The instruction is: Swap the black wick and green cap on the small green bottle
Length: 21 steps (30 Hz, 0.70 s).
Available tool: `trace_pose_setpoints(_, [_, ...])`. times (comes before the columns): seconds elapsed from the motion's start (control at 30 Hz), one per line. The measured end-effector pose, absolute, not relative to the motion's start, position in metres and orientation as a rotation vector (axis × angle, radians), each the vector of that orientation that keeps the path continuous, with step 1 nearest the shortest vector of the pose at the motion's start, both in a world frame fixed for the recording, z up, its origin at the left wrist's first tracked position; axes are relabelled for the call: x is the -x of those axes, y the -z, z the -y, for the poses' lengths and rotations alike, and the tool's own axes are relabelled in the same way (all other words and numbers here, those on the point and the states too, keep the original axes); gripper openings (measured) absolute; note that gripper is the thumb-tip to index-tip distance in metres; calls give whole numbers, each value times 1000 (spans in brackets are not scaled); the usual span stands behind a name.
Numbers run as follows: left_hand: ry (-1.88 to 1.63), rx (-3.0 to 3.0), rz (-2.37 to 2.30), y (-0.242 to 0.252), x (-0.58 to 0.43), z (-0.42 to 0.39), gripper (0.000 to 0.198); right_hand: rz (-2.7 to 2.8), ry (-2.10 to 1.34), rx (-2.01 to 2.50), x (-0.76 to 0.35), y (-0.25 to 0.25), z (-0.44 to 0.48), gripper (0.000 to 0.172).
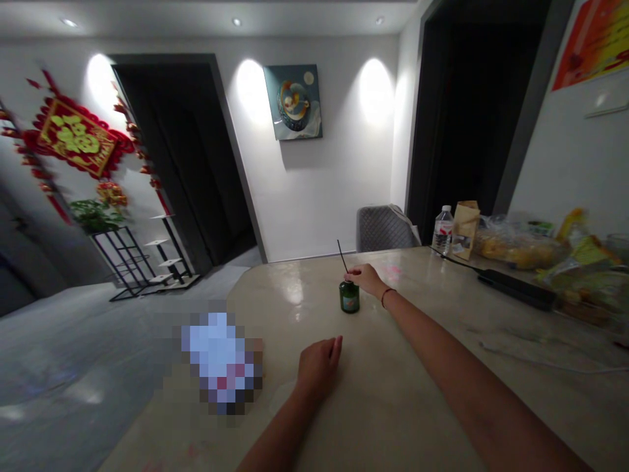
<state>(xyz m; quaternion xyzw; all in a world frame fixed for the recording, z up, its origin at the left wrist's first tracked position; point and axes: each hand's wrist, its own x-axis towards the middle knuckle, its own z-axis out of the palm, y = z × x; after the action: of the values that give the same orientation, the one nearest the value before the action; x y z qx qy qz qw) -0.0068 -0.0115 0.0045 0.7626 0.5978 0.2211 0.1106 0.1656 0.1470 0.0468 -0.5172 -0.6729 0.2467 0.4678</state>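
A small green bottle (349,297) stands upright on the beige table (403,393), toward its far edge. A thin dark stick (342,256) rises from the bottle's mouth at a slant. My right hand (364,276) reaches out over the bottle top, fingers pinched on the lower end of the stick. A thin band circles that wrist. My left hand (318,367) rests on the table nearer to me, fingers curled loosely together, nothing visible in it.
A blurred-out patch (221,364) lies on the table's left part. At the right stand a water bottle (443,230), a paper bag (464,229), wrapped food bags (521,246) and a black power strip (515,288). A grey chair (384,228) stands beyond the far edge.
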Motion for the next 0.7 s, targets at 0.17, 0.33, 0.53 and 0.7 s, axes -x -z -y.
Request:
trace_pose_setpoints(0.17, [-618,-2265,-1784,-4,6,11,47,1498,-501,1224,-172,-68,-148,31])
trace_pose_setpoints(0.33, [-605,-2289,-1787,-5,6,12,49,1273,-500,1055,-193,-93,-140,41])
trace_pose_setpoints(0.53, [-548,-2316,-1815,-6,6,11,49,1118,-592,1030,-220,-81,-129,41])
trace_pose_setpoints(0.7, [-496,-2336,-1831,-8,5,13,49,1421,-717,1353,-235,-49,-120,27])
